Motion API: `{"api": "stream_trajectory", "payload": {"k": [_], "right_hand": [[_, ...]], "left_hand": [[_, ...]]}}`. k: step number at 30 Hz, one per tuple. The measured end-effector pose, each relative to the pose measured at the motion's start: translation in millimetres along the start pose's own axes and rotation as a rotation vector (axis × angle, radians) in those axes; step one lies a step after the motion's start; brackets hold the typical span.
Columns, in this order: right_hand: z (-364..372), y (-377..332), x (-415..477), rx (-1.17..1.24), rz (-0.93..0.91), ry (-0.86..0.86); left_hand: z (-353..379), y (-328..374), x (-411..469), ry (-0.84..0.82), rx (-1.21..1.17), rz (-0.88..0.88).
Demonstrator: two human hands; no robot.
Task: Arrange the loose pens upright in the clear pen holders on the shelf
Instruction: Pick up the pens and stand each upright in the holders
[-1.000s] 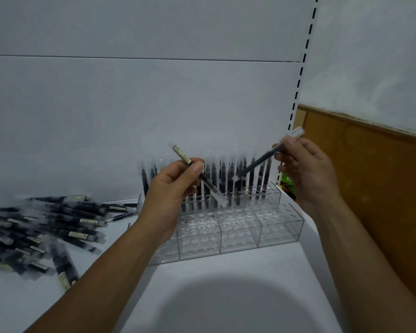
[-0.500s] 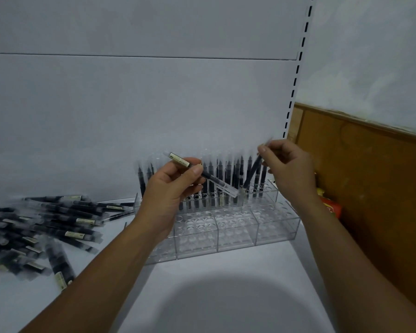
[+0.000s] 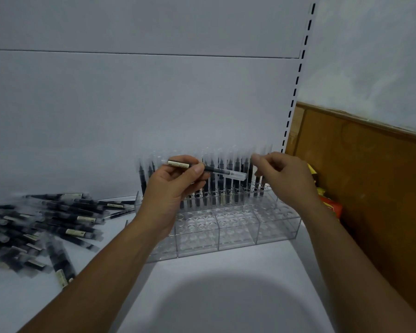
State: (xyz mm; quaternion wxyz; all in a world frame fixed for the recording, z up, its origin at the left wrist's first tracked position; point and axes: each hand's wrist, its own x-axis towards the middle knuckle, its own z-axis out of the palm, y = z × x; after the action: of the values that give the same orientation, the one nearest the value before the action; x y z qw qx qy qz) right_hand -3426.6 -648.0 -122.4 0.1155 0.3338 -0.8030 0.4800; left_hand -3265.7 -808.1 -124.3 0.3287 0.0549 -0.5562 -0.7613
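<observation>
Left grip (image 3: 175,188): thumb and fingers pinch one black pen (image 3: 216,169), held level in the air with its clear cap pointing right, in front of the upright pens (image 3: 221,186) in the back row of the clear pen holders (image 3: 238,229) on the white shelf (image 3: 226,296). Right grip (image 3: 286,181): fingers curled at the tops of the rightmost upright pens; whether it pinches one cannot be told. Loose pens (image 3: 46,219): heaped on the shelf, well left of the holders.

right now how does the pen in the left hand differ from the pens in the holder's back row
The held pen lies nearly level, clear cap pointing right; the row pens stand upright, caps up. The held pen is pinched in the left hand; the row pens sit in holes of the clear holder. Shared: dark barrels, clear caps.
</observation>
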Motion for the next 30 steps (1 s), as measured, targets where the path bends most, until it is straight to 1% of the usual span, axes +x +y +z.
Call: {"api": "stream_trajectory", "payload": {"k": [1,3,5,6,7,11,13,16,18,19,22,24,26,30], "right_hand": [[-3,-6,-3,0.119,0.013,-0.022],[-7,-21,-10,0.331,0.071,-0.203],[-7,-29,-16,0.368,0.075,-0.397],[-5,-31,-17,0.383,0.060,-0.449],[-4,-32,-18,0.416,0.049,-0.462],[-4,-32,-17,0.617,0.071,-0.376],[-6,-30,-14,0.720,0.092,-0.317],[-13,-26,-7,0.916,0.152,-0.159],[-19,-23,-3,1.032,0.180,-0.026],[-22,-20,-2,1.043,0.188,0.044],[-25,-12,1,0.889,0.178,0.224],[-22,-8,3,0.738,0.150,0.313],[-19,-5,4,0.623,0.099,0.352],[-12,0,7,0.467,-0.004,0.332]], "left_hand": [[0,0,0,-0.003,-0.001,0.001],[0,0,0,-0.004,-0.002,0.004],[0,-1,0,-0.001,0.000,0.004],[0,0,0,-0.002,0.005,0.005],[0,0,0,-0.004,0.010,0.007],[1,-1,0,-0.034,0.050,0.016],[2,-2,-3,-0.077,0.177,0.013],[7,-3,-9,-0.220,0.569,-0.012],[11,-5,-12,-0.336,0.864,0.008],[12,-7,-13,-0.390,1.004,0.034],[15,-13,-16,-0.537,1.368,0.154],[15,-17,-17,-0.599,1.505,0.166],[15,-18,-16,-0.632,1.553,0.130],[15,-19,-16,-0.661,1.589,0.120]]}}
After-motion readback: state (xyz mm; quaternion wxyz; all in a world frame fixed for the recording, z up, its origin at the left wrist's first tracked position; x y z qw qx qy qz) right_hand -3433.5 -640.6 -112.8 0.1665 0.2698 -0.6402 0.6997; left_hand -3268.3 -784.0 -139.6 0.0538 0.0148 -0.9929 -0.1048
